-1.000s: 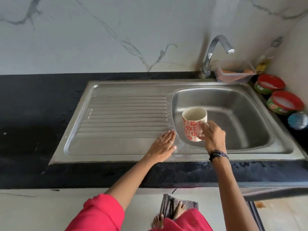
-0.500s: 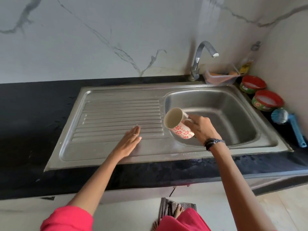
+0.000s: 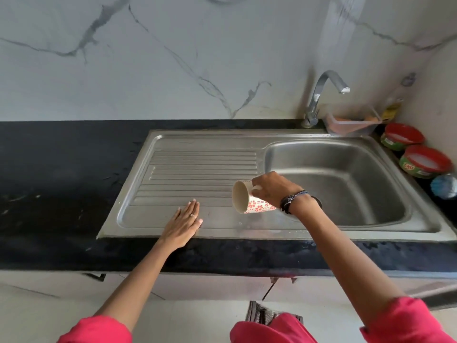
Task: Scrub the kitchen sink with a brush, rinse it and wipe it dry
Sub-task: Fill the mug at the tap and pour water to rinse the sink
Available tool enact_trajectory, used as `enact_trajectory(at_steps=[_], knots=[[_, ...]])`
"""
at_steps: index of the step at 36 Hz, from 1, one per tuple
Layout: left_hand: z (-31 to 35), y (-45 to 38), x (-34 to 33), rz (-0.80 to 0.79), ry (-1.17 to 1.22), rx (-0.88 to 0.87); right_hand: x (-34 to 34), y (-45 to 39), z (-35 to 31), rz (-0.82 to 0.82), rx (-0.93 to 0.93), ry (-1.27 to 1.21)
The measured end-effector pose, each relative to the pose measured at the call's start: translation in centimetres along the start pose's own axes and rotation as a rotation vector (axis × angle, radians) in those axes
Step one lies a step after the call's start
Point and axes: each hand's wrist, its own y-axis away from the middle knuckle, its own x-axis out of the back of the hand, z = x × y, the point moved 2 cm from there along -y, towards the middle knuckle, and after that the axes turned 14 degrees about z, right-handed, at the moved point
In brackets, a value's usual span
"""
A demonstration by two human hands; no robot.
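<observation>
While the right hand [image 3: 273, 190] grips a floral mug [image 3: 249, 200] tipped on its side at frame centre, mouth toward the drainboard [image 3: 197, 174], the left hand [image 3: 184, 225] lies flat, fingers together, on the sink's front rim at lower centre. Rinsing by mug looks to be the step in hand. The steel basin [image 3: 346, 179], right of centre, shows no suds. A blue brush [image 3: 444, 185] sits at the right edge, tap [image 3: 321, 95] above. Wiping dry seems left; no cloth shows.

Right hand [image 3: 273, 189] gripping mug [image 3: 249, 200], tipped sideways over drainboard [image 3: 193, 169]; left hand [image 3: 183, 225] flat on sink [image 3: 346, 233] front edge; tap [image 3: 321, 95] behind.
</observation>
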Motion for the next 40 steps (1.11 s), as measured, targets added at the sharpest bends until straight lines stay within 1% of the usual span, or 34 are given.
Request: enact_trajectory(at_steps=[4, 9, 12, 14, 17, 22, 25, 29, 32, 36, 40], knots=[[1.3, -0.3, -0.1, 0.002, 0.029, -0.016, 0.1, 0.1, -0.5, -0.004, 0.043, 0.056], [2.6, -0.9, -0.8, 0.042, -0.013, -0.036, 0.2, 0.5, -0.5, -0.029, 0.078, 0.112], [3.7, -1.2, -0.7, 0.019, 0.001, -0.074, 0.6, 0.8, 0.1, -0.028, 0.071, 0.139], [4.8, -1.4, -0.6, 0.026, 0.035, -0.114, 0.9, 1.1, 0.5, -0.013, 0.050, 0.137], [6.8, -1.9, -1.0, 0.032, 0.020, -0.172, 1.2, 1.6, 1.3, 0.023, 0.004, 0.135], [11.4, -3.1, -1.1, 0.027, 0.072, -0.201, 1.4, 2.8, 3.6, 0.072, -0.078, 0.162], [13.2, -3.9, -1.1, 0.015, 0.112, -0.201, 1.7, 3.3, 4.5, 0.101, -0.113, 0.162], [14.7, -4.6, -0.8, -0.048, 0.233, -0.256, 2.6, 4.0, 5.6, 0.157, -0.175, 0.095], [14.0, -4.3, 0.0, -0.074, 0.330, -0.247, 3.2, 4.9, 6.0, 0.144, -0.170, 0.056], [10.5, -3.6, 0.1, -0.113, 0.409, -0.217, 3.1, 5.7, 5.4, 0.079, -0.128, 0.062], [6.8, -2.0, 0.0, -0.182, 0.383, -0.241, 2.0, 5.8, 4.5, 0.006, -0.099, 0.074]])
